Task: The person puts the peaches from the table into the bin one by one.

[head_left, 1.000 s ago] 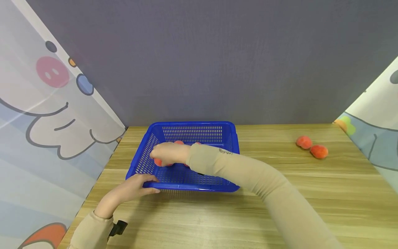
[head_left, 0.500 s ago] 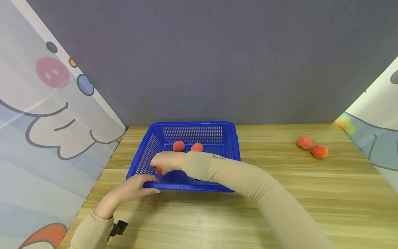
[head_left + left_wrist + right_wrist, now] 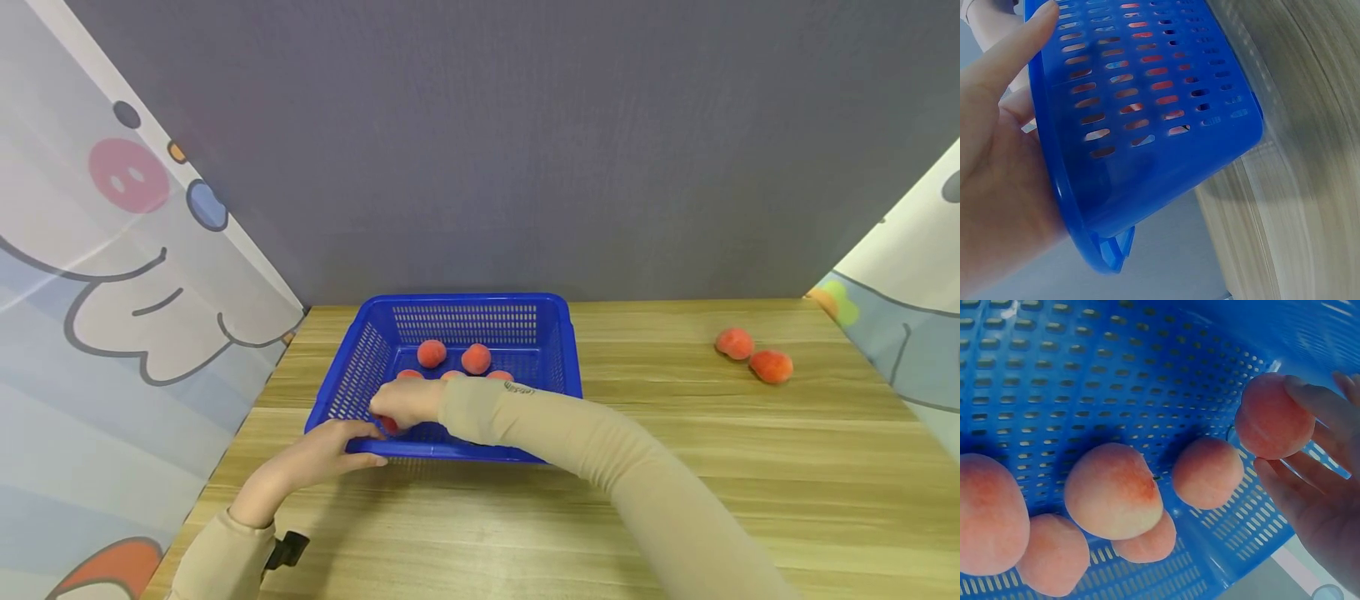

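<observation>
A blue plastic basket [image 3: 465,451] with slotted walls stands on the wooden table. My left hand [image 3: 330,454] grips its near rim at the left corner, thumb outside the wall in the left wrist view. Inside the basket, my right hand [image 3: 408,403] holds a peach [image 3: 1274,416] between thumb and fingers, low at the near left corner. Several other peaches lie on the basket floor, among them a yellow-and-red peach [image 3: 1114,491], a smaller peach [image 3: 1208,473] beside it and a peach [image 3: 476,358] toward the back. My right sleeve hides part of the basket.
Two peaches sit close together on the table at the right, a rounder peach [image 3: 734,343] and a redder peach [image 3: 771,367]. A grey wall [image 3: 525,150] rises behind the table [image 3: 660,433]. Cartoon-printed curtains [image 3: 112,275] hang at both sides.
My right hand has moved down and toward the near left corner of the basket with the peach. More peaches behind it have come into view. The left hand has stayed on the rim.
</observation>
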`<state>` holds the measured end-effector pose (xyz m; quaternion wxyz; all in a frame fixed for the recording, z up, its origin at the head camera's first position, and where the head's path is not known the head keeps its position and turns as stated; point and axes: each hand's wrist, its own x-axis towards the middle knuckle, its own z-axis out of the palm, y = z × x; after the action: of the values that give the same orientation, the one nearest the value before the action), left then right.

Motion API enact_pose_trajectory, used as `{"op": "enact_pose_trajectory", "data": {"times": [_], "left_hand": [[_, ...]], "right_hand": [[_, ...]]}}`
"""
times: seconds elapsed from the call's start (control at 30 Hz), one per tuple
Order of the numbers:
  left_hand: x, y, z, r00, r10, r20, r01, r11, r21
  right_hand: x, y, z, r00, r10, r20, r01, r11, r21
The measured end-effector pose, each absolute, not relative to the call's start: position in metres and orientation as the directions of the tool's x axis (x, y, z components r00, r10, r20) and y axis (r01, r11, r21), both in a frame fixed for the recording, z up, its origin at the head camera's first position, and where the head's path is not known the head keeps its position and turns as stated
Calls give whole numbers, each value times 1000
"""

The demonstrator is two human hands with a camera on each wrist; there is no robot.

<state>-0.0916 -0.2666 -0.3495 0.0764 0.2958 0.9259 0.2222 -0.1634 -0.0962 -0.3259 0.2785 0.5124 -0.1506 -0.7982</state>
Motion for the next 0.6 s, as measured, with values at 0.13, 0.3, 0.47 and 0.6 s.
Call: {"op": "enact_pose_trajectory", "data": {"times": [0.13,0.3,0.47,0.6], "left_hand": [[-92,-267,-350,-816,578,-22,504,729,464],[-91,-267,-350,-819,574,-18,504,733,457],[-91,-267,-350,-819,573,-16,504,734,456],[-91,-268,-350,-817,576,-4,512,729,454]], "right_hand": [[-159,-93,-326,-344,-584,-736,306,-810,500],[-157,-91,-328,-362,-577,-732,362,-811,460],[-162,-94,-338,-334,-595,-731,409,-790,456],[-157,-90,-330,-368,-576,-730,365,-811,457]]}}
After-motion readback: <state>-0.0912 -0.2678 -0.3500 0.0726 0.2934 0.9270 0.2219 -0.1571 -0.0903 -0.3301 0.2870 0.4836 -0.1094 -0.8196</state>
